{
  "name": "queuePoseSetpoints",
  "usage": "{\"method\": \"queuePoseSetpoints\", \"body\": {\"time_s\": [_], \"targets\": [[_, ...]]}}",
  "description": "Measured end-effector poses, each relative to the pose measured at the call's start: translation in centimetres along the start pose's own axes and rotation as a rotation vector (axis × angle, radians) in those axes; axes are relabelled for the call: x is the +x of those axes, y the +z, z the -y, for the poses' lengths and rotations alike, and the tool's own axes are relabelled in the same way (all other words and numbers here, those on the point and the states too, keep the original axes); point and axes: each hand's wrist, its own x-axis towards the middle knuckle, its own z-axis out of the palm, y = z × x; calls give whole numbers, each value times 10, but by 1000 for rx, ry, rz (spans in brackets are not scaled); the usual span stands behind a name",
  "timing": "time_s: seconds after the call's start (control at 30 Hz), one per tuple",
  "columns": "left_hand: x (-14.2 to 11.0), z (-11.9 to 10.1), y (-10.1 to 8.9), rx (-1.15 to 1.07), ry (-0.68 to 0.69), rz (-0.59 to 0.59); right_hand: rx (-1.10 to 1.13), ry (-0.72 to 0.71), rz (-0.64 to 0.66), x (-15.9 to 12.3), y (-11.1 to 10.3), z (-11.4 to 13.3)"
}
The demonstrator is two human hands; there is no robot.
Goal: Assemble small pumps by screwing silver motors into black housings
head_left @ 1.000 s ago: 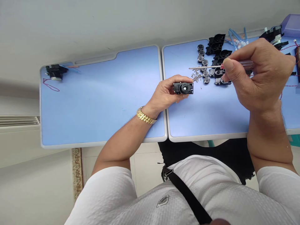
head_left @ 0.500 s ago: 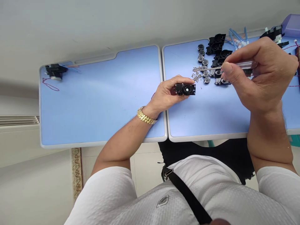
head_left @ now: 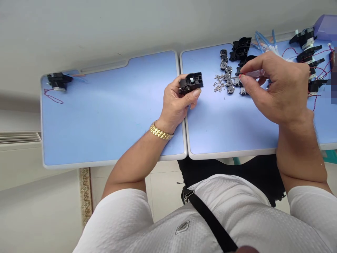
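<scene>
Your left hand [head_left: 177,102] holds a black housing [head_left: 191,83] up off the table, its round opening facing up with a pale pin at the centre. Your fingers curl around the housing's near side, and your thumb [head_left: 193,96] presses against its lower edge. A gold watch [head_left: 160,131] sits on that wrist.

Your right hand [head_left: 277,86] hovers over the right-hand table [head_left: 223,137], with the thumb and forefinger pinching a screwdriver [head_left: 252,73] by its clear handle. The other fingers curl inward, partly hidden behind the hand. The thin shaft points left, its tip just above the parts, though you cannot tell whether it touches anything.

Just left of that tip lies a loose scatter of small screws [head_left: 218,83]. Beside them runs a column of round metal disks [head_left: 228,69], with more black housings [head_left: 240,51] just beyond, partly under your right hand. Farther right lie blue tubes [head_left: 259,39], finished black units [head_left: 306,54] and red wire [head_left: 319,63].

On the left-hand table [head_left: 105,123], well apart from your hands, sit one black unit [head_left: 59,81] and a loop of red wire [head_left: 52,96].
</scene>
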Motion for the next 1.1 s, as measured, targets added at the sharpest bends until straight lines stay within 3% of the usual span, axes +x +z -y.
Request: {"method": "queuePoseSetpoints", "body": {"time_s": [0.17,0.7,0.9,1.1], "targets": [[0,-4,4,-16,-33,-12,-47,47,99,-2,2,-9],[-2,8,6,23,-66,28,-81,1,192,-10,12,-26],[-4,1,9,25,-66,21,-89,12,176,-11,15,-28],[-5,1,10,14,-74,22,-65,50,113,-4,6,-13]]}}
